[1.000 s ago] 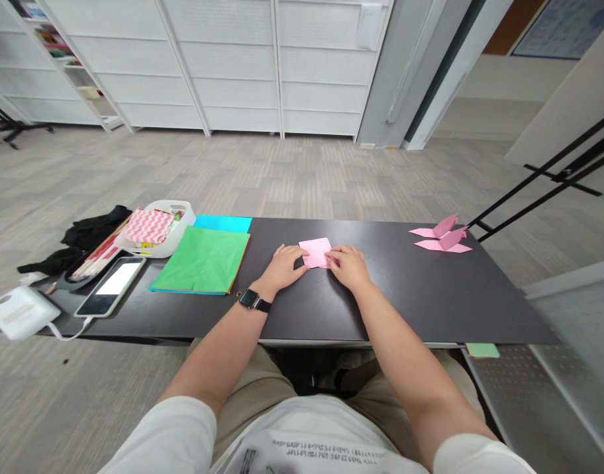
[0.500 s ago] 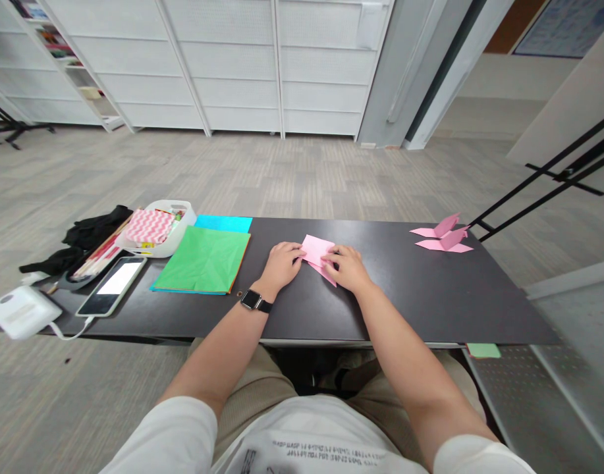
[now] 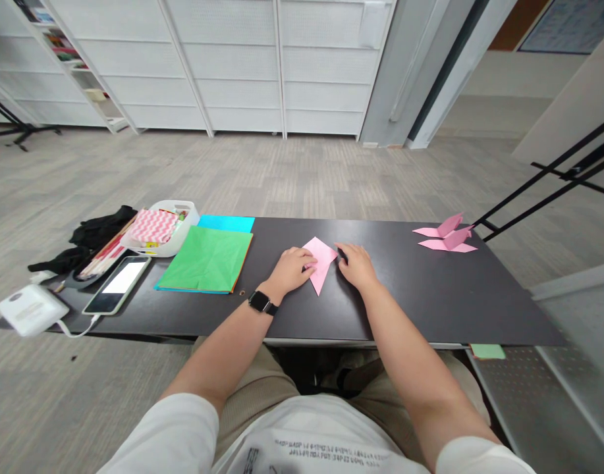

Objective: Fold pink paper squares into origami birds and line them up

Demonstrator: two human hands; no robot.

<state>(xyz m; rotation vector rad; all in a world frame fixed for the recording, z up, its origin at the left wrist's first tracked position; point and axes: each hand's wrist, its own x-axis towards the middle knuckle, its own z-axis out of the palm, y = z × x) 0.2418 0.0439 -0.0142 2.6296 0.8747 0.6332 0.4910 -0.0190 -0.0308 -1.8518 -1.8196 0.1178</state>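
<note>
A pink folded sheet of origami paper lies on the dark table in a kite shape, its long point towards me. My left hand holds the sheet's left side, fingers and thumb resting on it. Close by the right corner is my right hand, its thumb and index finger parted with a gap between them. Whether its fingertips touch that corner is hard to tell. A black watch is on my left wrist.
Two pink folded paper birds stand at the table's far right. To the left lie a stack of green and blue paper, a phone, a white power bank and a white basket. Black cloth lies behind.
The flap under my fingers now lies flat, and the sheet shows a kite outline. My right hand has drawn off to the right edge. My left hand reaches further over the paper.
</note>
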